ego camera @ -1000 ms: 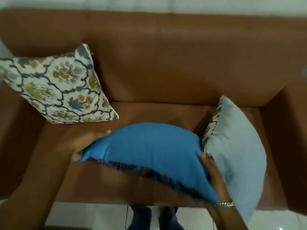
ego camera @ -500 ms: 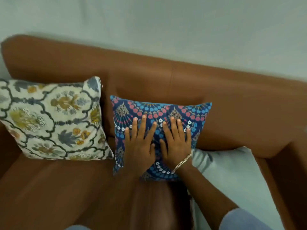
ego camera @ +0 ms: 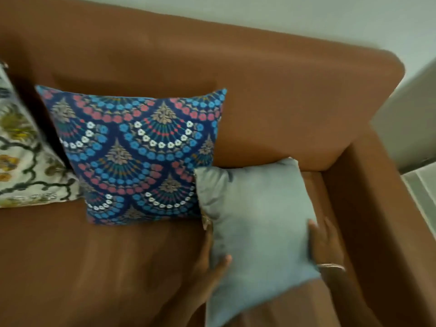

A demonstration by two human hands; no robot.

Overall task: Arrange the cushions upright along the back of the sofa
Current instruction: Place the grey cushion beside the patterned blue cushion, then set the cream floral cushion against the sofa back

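A brown sofa (ego camera: 271,95) fills the view. A blue patterned cushion (ego camera: 139,154) stands upright against its backrest in the middle. At the far left a cream floral cushion (ego camera: 21,161) also leans on the backrest, partly cut off. A plain grey-blue cushion (ego camera: 257,223) lies tilted on the seat at the right, its top corner near the backrest. My left hand (ego camera: 210,263) grips its left edge with the thumb on top. My right hand (ego camera: 325,244), with a bracelet at the wrist, holds its right edge.
The sofa's right armrest (ego camera: 382,220) runs close beside my right hand. A pale wall (ego camera: 306,13) rises behind the backrest. A light floor strip (ego camera: 422,190) shows past the armrest. Bare seat (ego camera: 82,267) spreads at the front left.
Both hands left the blue patterned cushion, which stays upright against the backrest, and moved right to take hold of the grey-blue cushion by its two side edges. The view shifted right.
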